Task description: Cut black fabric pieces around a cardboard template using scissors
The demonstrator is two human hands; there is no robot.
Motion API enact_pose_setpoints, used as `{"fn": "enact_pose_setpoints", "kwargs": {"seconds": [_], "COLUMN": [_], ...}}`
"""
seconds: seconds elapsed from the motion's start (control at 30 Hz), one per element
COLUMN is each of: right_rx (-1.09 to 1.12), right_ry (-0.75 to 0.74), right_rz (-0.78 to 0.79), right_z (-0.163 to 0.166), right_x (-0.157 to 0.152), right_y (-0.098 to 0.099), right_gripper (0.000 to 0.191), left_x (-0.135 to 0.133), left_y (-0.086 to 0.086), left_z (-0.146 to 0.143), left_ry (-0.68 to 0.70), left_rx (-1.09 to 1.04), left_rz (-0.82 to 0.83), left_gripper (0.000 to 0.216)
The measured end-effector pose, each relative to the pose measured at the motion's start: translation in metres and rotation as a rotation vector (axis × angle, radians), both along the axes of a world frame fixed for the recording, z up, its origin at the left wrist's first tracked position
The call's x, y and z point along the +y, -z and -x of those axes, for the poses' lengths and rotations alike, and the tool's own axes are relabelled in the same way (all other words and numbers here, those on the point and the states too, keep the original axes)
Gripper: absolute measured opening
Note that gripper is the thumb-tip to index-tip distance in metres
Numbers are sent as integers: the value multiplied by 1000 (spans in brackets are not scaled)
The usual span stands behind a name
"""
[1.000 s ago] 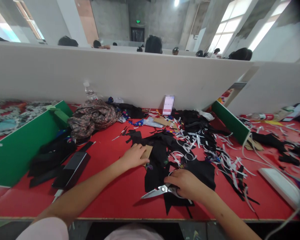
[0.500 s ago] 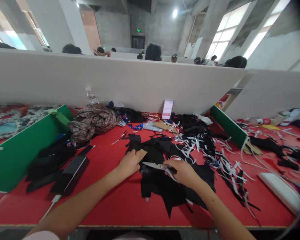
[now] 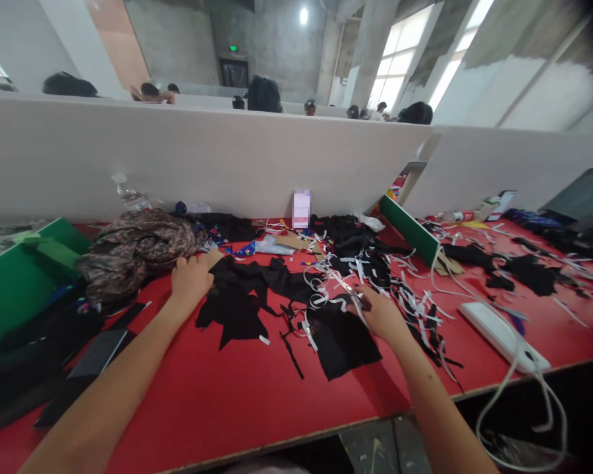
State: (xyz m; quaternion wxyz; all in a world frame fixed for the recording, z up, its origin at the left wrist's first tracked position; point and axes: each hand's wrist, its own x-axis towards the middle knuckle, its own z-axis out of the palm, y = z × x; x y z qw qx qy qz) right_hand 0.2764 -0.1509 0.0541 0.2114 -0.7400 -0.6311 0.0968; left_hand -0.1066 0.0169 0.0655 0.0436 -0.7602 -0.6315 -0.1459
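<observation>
Head view: left hand [image 3: 192,281] closed on a small flat tan card [image 3: 214,257], next to ragged-edged black cloth [image 3: 240,306] spread on the red tabletop [image 3: 202,408]; right hand [image 3: 380,315] grasping silver metal scissors [image 3: 347,288], blades near curled white strips [image 3: 318,300]. Behind a brown patterned cloth bundle [image 3: 138,247], a clear plastic bottle [image 3: 131,197] by the pale partition [image 3: 217,158], contents too small to tell.

Your left grip [image 3: 192,283] and right grip [image 3: 379,316] make 2, holding 1 piece of cardboard [image 3: 215,258] and 1 pair of scissors [image 3: 346,286] respectively. Across the bench [image 3: 217,415] you can count 2 green dividers [image 3: 410,233], 1 patterned cloth bundle [image 3: 141,253], 1 phone [image 3: 301,209] at the middle, 1 long white device [image 3: 497,334] and, behind the bundle, 1 clear bottle [image 3: 133,197]. Black scraps [image 3: 244,316] and white strips [image 3: 310,337] overlap too much to count.
</observation>
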Motion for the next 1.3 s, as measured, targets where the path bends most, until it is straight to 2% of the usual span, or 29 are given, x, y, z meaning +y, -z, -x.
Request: {"fn": "enact_pose_setpoints", "kwargs": {"seconds": [0.07,0.17,0.23,0.3,0.37,0.43,0.47,0.53,0.67,0.77,0.87,0.97,1.03,1.13,1.2,1.3], "right_rx": [-14,-37,-16,38,93,128,137,140,113,97,135,261,324,269,175,7], "right_ry": [-11,-3,1,-28,-55,-46,-37,-43,-81,47,178,251,242,172,59,-102], "right_rz": [64,136,131,117,114,92,82,66,64,-4,-128,-179,-170,-87,53,139], "right_z": [2,11,16,17,14,9,7,1,-4,0,11,28,42,64,77,85], "right_x": [-11,-25,-29,-32,-32,-32,-31,-31,-30,-29,-30,-36,-42,-53,-59,-61], "right_y": [2,8,12,16,20,24,25,27,28,24,16,9,8,12,16,20], "right_gripper": [33,36,35,33,31,30,29,28,27,34,36,33,32,25,21,27], "left_x": [-13,-43,-69,-94,-109,-111,-107,-91,-50,-36,-45,-61,-66,-60,-49,-33], "left_y": [-4,-4,0,6,14,22,26,33,37,29,16,10,14,24,31,36], "left_z": [-18,-55,-82,-104,-118,-119,-115,-99,-53,-40,-63,-115,-151,-186,-189,-161], "left_ry": [76,297,512,767,1037,1171,1192,1138,919,725,682,869,1001,998,960,862], "left_rx": [-24,-92,-265,-334,-281,-179,-141,-121,-119,-193,-329,-462,-474,-476,-471,-459], "left_rz": [-14,91,293,413,464,458,442,410,392,358,324,465,592,603,574,515], "left_gripper": [44,46,47,51,54,55,56,56,55,54,57,53,51,49,50,52]}}
